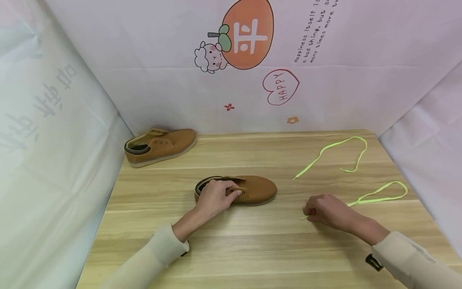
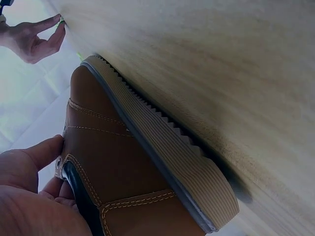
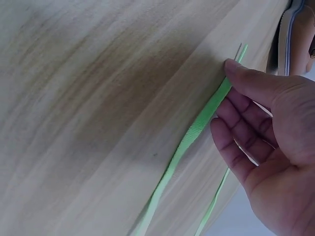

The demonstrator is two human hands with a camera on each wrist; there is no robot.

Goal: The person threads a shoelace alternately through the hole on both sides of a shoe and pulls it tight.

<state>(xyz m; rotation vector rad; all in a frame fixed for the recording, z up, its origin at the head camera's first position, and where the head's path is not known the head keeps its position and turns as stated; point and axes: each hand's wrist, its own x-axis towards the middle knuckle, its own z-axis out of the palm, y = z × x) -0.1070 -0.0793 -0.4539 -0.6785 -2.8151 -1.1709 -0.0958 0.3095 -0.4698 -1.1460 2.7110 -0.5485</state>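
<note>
A brown shoe [image 1: 261, 188] without a lace lies on its sole in mid-table, toe to the right. My left hand [image 1: 215, 196] grips its near eyelet flap, thumb outside and fingers inside the opening; the left wrist view shows the shoe's side [image 2: 123, 162] and ridged sole. To the right, my right hand [image 1: 330, 210] pinches a yellow-green shoelace [image 3: 197, 125] close to its tip, between thumb and fingers, just at the tabletop. The rest of that lace [image 1: 388, 198] runs out behind the hand into a loop on the table.
Another brown shoe [image 1: 175, 146], also unlaced, stands at the back left corner. A second yellow-green lace [image 1: 323, 151] lies curved at the back right. White printed cloth [image 1: 162, 88] walls the wooden table [image 1: 252, 249] at the back and both sides.
</note>
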